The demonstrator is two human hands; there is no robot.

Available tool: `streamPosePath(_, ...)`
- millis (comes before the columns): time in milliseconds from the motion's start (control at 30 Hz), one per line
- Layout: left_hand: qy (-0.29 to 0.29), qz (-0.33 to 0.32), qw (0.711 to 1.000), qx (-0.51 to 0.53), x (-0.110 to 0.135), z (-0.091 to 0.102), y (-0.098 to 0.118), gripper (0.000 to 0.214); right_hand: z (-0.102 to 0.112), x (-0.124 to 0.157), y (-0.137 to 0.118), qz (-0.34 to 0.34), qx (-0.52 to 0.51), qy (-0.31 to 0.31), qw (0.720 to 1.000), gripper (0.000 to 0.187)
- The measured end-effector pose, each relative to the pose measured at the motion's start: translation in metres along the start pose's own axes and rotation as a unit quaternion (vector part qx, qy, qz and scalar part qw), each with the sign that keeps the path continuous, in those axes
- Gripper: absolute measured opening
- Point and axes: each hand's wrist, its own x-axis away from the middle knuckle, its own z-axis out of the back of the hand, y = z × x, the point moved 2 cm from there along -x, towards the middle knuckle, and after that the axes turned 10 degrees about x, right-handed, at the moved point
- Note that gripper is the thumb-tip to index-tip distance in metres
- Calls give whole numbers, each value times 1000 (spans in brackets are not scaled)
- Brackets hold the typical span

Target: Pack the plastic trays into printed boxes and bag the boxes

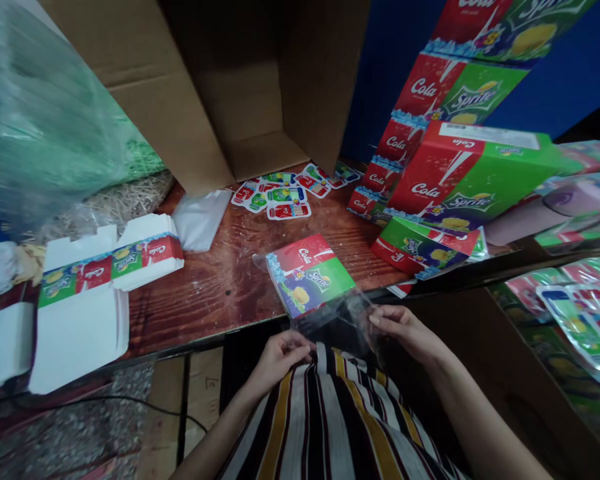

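Note:
A flat red and green Cola and Sprite box [310, 277] lies at the table's front edge, inside a clear plastic bag [357, 308]. The bag's near end hangs over the edge toward my body. My left hand [283, 358] is closed with fingertips pinched at the near left corner of the plastic. To the right, my right hand [405, 330] pinches the other side of the bag between thumb and fingers. Both hands are just short of the printed box, touching only the film as far as I can see.
Bottle-shaped cards [286, 195] lie before an open cardboard carton [255, 157]. Unfolded printed boxes [85, 300] and a white plastic sheet [201, 219] are at left. Stacked Cola and Sprite boxes [415, 120] rise at right, near a pinkish cylinder [530, 217]. Wrapped packs [575, 320] fill the lower right.

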Motion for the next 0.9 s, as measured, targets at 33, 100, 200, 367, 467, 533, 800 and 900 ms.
streamPosePath(33,7,-6,1000,-6,-1,1,0,37,0,-3,4,1,-13,23,1000,26)
streamPosePath(100,31,-35,998,-49,-1,4,2,33,-2,-11,13,8,-50,59,997,25)
streamPosePath(200,65,-103,980,-156,0,6,10,22,-9,-22,22,46,-70,85,993,25)
streamPosePath(367,-2,-149,972,-183,6,4,16,14,-22,-34,29,86,-167,49,981,18)
streamPosePath(467,-24,-145,979,-142,9,4,14,17,-24,-36,32,100,-213,41,971,12)
streamPosePath(533,-29,-155,979,-126,12,4,15,18,-26,-33,32,112,-225,31,967,5)
streamPosePath(800,-70,-132,989,-5,32,11,17,14,-38,-6,37,133,-239,-15,962,2)
streamPosePath(900,-62,-140,988,-12,35,14,15,16,-45,-12,49,107,-239,-9,965,6)
